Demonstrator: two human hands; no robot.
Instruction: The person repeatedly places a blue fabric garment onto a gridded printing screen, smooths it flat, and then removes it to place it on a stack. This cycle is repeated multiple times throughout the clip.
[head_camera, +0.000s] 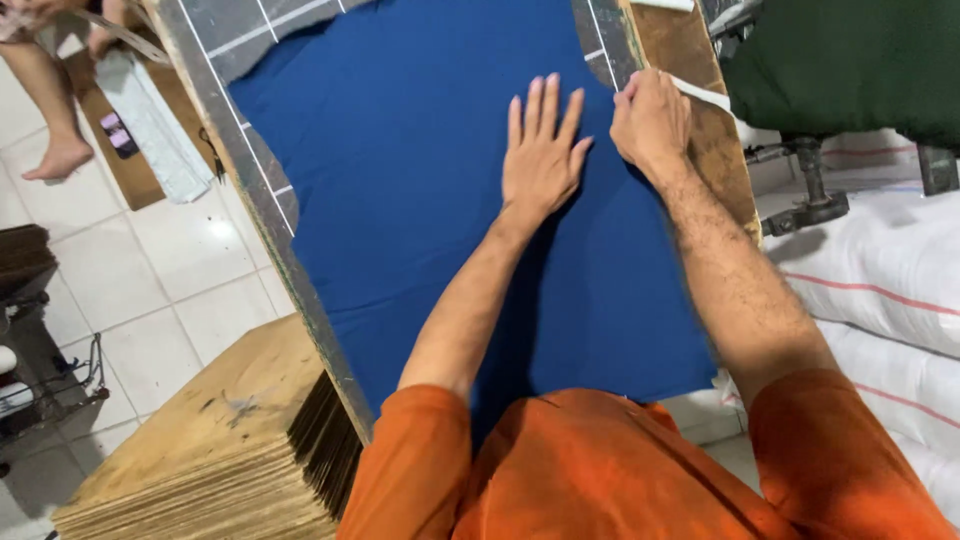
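Orange sleeves (600, 470) sit closest, cut off at the bottom. On the blue cloth (400, 180) my left hand (540, 150) lies flat, fingers spread apart. At the cloth's right edge my right hand (650, 120) curls shut on a white strip (705, 95); its fingertips are hidden. Under the cloth is a gridded table (225, 110). Left of the cloth are stacked brown boards (210, 450) and white floor tiles (170, 290).

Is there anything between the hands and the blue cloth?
Nothing visible. The left hand lies flat, palm down, right on the blue cloth. The right hand is at the cloth's right edge, curled around a white strip.
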